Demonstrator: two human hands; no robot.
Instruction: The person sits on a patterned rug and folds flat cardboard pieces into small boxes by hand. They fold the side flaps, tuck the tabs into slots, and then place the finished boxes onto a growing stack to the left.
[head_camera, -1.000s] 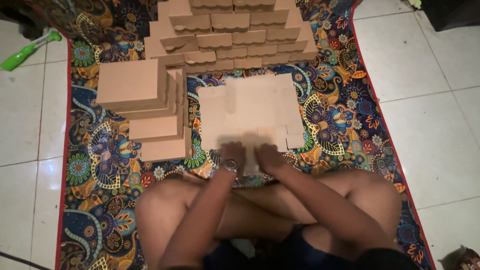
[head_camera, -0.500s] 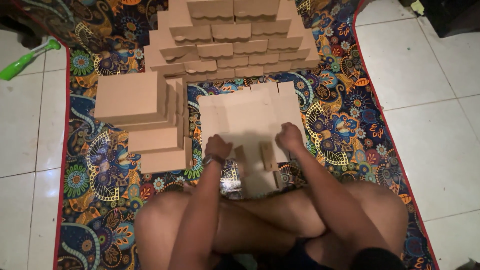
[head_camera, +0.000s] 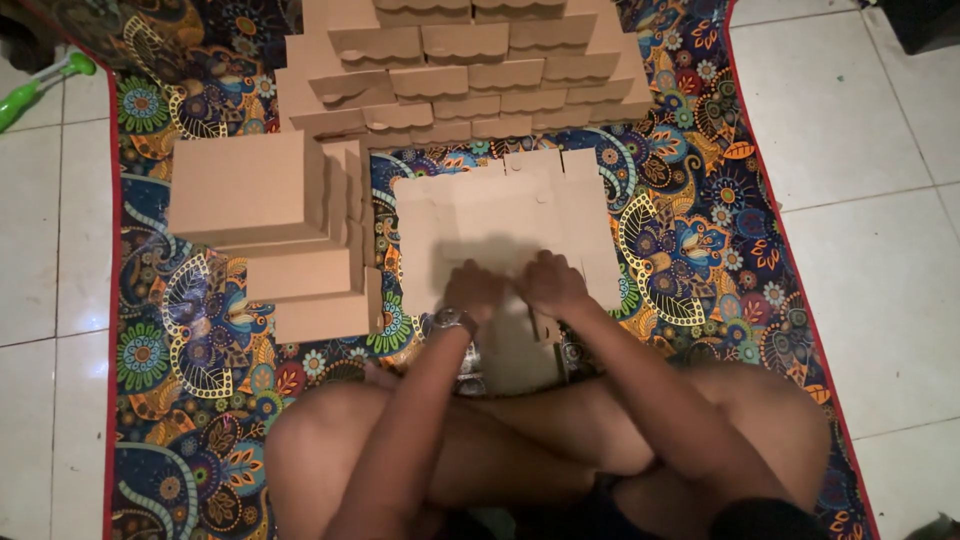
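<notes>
Brown corrugated cardboard blank, unfolded and flat, lies at the middle of the patterned mat, directly ahead of the seated person's crossed legs; its long axis runs away from the person toward the mat's far edge.

Left hand, wristwatch at the wrist, and right hand sit close together, both pressing down on the blank's near portion, fingers curled over a fold; whether either pinches a flap cannot be told. Both hands are equally near.

Assembled plain brown boxes, unlabelled, are stacked in steps beside the blank on its left.

Folded cardboard pieces with scalloped edges are piled in rows at the mat's far edge.

Green-handled tool lies on white floor tiles beyond the far left corner.
</notes>
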